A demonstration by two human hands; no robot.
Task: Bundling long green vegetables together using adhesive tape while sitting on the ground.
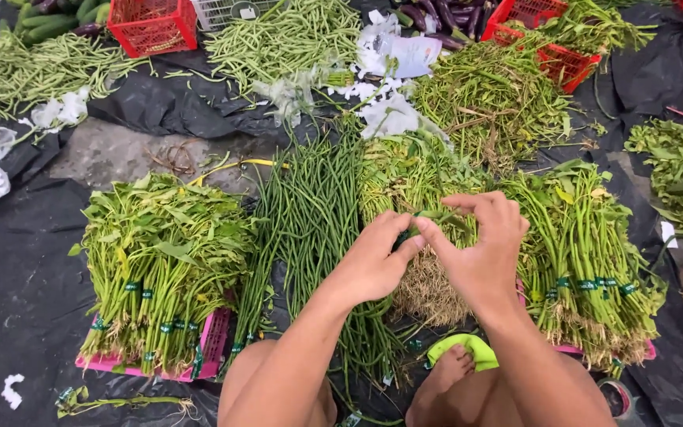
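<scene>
My left hand (373, 257) and my right hand (480, 245) meet over a bunch of leafy greens with pale roots (424, 281), lying in front of me. Both hands pinch the stems near the top of the bunch, fingertips touching, and a bit of green band shows between them. My bare knees and one foot on a green sandal (468, 352) are below the hands. A long pile of thin yardlong beans (314, 213) lies just left of the bunch.
Tied bundles of green stems sit on a pink tray at the left (160, 269) and on another at the right (586, 253). Black plastic sheet (17, 300) covers the ground. Red crates (152, 24), bean heaps, eggplants and white paper lie farther back.
</scene>
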